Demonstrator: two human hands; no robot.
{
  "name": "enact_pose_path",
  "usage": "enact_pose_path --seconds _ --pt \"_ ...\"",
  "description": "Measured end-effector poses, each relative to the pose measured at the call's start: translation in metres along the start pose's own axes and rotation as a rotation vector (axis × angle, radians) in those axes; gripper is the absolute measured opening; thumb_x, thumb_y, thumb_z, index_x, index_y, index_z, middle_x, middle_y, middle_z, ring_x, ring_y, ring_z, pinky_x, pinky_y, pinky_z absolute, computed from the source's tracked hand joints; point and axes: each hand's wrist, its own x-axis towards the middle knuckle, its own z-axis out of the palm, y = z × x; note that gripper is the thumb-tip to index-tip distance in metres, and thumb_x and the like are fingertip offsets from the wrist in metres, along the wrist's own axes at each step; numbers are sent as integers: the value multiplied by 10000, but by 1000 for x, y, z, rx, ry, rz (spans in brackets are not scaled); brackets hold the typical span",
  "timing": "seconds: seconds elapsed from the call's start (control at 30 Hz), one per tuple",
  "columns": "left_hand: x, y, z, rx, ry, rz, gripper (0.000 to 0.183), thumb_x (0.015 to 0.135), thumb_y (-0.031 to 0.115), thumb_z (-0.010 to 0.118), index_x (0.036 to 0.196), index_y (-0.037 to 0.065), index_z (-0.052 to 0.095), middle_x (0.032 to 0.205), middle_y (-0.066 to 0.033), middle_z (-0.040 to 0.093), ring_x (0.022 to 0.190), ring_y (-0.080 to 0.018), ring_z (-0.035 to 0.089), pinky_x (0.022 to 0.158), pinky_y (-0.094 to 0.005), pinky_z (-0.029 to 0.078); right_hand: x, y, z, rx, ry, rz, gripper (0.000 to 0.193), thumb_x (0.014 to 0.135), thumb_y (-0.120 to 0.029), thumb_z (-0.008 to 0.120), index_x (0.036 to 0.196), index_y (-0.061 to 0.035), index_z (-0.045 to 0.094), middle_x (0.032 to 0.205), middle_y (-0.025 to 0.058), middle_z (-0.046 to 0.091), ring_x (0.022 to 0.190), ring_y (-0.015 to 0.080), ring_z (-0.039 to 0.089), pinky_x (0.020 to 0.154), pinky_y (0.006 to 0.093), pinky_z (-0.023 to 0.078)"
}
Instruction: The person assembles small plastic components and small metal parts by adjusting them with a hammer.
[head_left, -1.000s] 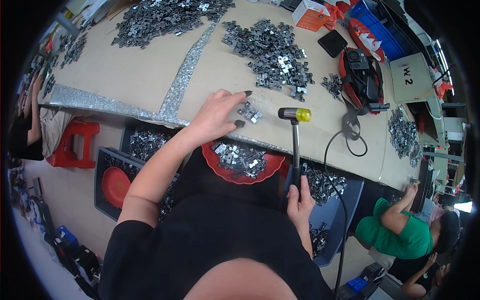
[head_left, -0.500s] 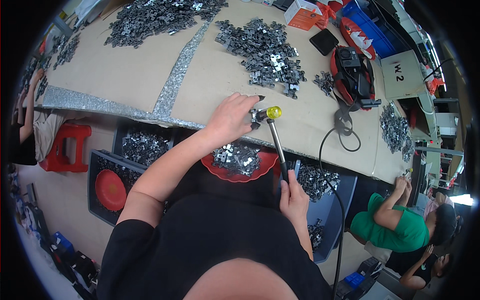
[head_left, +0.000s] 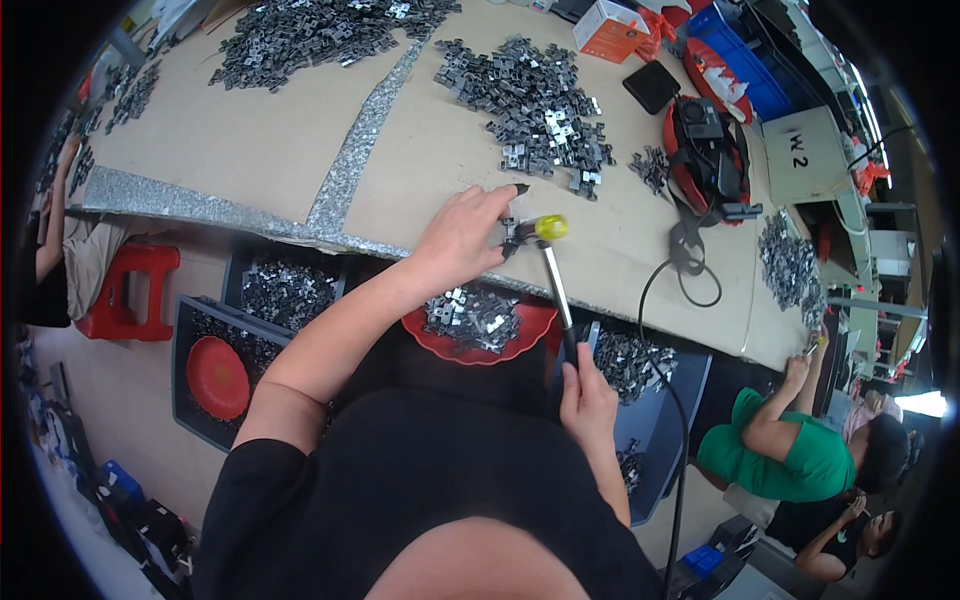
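My left hand (head_left: 460, 235) rests on the cardboard-covered table (head_left: 280, 150) near its front edge, fingers pinching a small metal part (head_left: 512, 237). My right hand (head_left: 587, 385) grips the lower end of a hammer's handle; the hammer (head_left: 553, 262) has a yellow head that sits right against the part by my left fingertips. A red bowl (head_left: 520, 335) of small metal parts lies on my lap below the table edge.
Heaps of metal parts (head_left: 535, 105) cover the table's middle and far left. A red and black tool (head_left: 705, 150) with a black cable lies at the right. Grey bins (head_left: 650, 400) of parts and a red stool (head_left: 125, 290) stand below. A person in green (head_left: 775, 445) sits at right.
The hammer's yellow head has swung from the right of my left hand down and left onto the part held at my fingertips. My left hand stays in place on the part.
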Motion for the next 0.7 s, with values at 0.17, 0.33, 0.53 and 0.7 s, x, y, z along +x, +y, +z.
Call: enact_pose_path --seconds 0.17,0.33,0.53,0.7 --pt "1 2 -2 0 2 12 609 569 16 661 1127 36 419 886 -101 558 875 -293 504 770 -388 408 -9 5 2 271 203 150 340 850 -62 525 1164 57 473 639 111 568 490 200 551 469 302 441" --pt "0 3 -4 17 -9 7 599 578 21 653 1135 34 433 882 -104 558 872 -292 506 775 -390 409 -6 13 9 305 172 195 341 860 -54 506 1170 81 462 598 87 549 478 149 528 476 257 425" --pt "-25 20 -27 -33 -328 91 541 583 33 653 1100 23 494 919 -132 558 923 -316 507 812 -399 413 -14 18 16 356 150 189 383 891 -85 478 1254 16 413 594 9 509 493 47 446 455 191 372" --pt "30 -17 -17 63 95 -1 474 597 33 652 1046 14 499 927 -149 557 936 -329 507 810 -402 420 -10 18 19 444 123 260 385 893 -88 478 1257 18 411 597 4 511 495 36 437 446 178 353"
